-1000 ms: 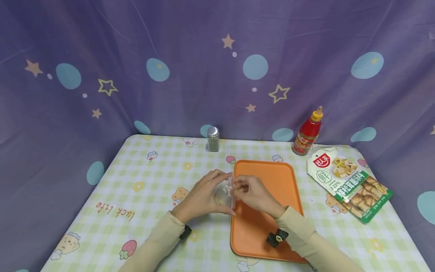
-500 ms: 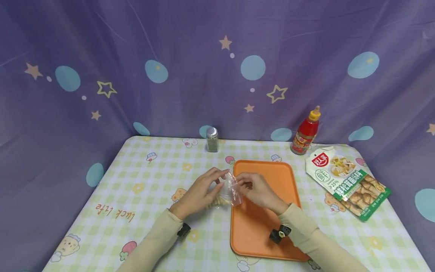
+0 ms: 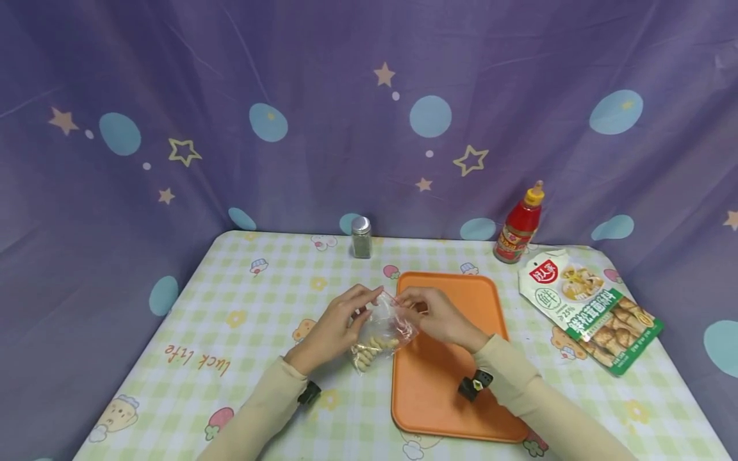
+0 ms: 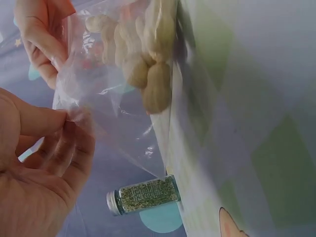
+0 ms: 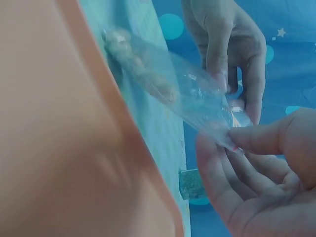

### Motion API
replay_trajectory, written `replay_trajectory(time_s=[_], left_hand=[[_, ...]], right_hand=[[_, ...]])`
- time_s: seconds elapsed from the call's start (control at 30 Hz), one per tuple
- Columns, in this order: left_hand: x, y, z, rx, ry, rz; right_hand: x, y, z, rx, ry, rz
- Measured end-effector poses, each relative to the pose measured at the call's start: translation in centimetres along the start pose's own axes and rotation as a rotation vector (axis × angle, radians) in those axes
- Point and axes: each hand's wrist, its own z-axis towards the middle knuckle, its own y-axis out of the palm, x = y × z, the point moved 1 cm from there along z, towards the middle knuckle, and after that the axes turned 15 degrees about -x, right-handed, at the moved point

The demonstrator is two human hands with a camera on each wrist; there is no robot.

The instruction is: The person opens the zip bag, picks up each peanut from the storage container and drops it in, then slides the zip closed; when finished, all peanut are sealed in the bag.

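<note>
A clear zip bag (image 3: 385, 322) with several peanuts in their shells (image 3: 369, 353) hangs between both hands, over the cloth at the tray's left edge. My left hand (image 3: 334, 326) pinches one top corner of the bag between thumb and fingers, as the left wrist view shows up close. At the opposite top corner, my right hand (image 3: 435, 315) pinches the plastic with thumb and forefinger. The peanuts (image 4: 140, 54) lie in the bottom of the bag, close over the tablecloth. Beneath the right hand lies an orange tray (image 3: 426, 397).
Behind the hands stands a glass spice shaker (image 3: 361, 238) with a metal cap. At the back right are a red sauce bottle (image 3: 520, 225) with a yellow cap and a green and white food packet (image 3: 590, 310) lying flat. A checked cloth (image 3: 259, 320) covers the table.
My left hand has shifted from cupping the bag to pinching its top corner. The bag now hangs lower and spread out, with the peanuts showing at its bottom.
</note>
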Motion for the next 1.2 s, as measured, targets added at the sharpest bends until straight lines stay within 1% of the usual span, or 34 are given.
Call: replay_trajectory(time_s=[0.2, 0.3, 0.5, 0.6, 0.7, 0.87, 1.0, 1.1, 1.2], left_hand=[[0.3, -0.1, -0.7, 0.027, -0.029, 0.033], [0.2, -0.2, -1.0, 0.043, -0.048, 0.049], [-0.8, -0.6, -1.5, 0.100, -0.101, 0.136], [-1.4, -0.8, -1.6, 0.118, -0.128, 0.143], [-1.9, -1.1, -1.7, 0.124, -0.169, 0.130], [-2.6, -1.6, -1.9, 0.124, -0.219, 0.112], [-3.1, -2.0, -1.9, 0.147, -0.208, 0.065], [-3.5, -2.2, -1.7, 0.169, -0.187, -0.006], [-3.8, -2.4, -1.5, 0.176, -0.199, -0.079]], right_hand=[[0.2, -0.3, 0.9, -0.084, -0.032, -0.067], [0.1, -0.4, 1.3, -0.119, -0.042, -0.093], [-0.3, -0.3, 2.8, -0.157, -0.042, -0.100], [-0.4, -0.1, 3.5, -0.155, -0.036, -0.096], [-0.4, 0.0, 4.1, -0.138, -0.035, -0.104], [0.0, 0.2, 5.3, -0.100, -0.078, -0.124], [0.1, 0.4, 6.0, -0.084, -0.108, -0.123], [0.2, 0.6, 6.4, -0.082, -0.114, -0.107], [0.3, 0.8, 6.8, -0.083, -0.109, -0.077]])
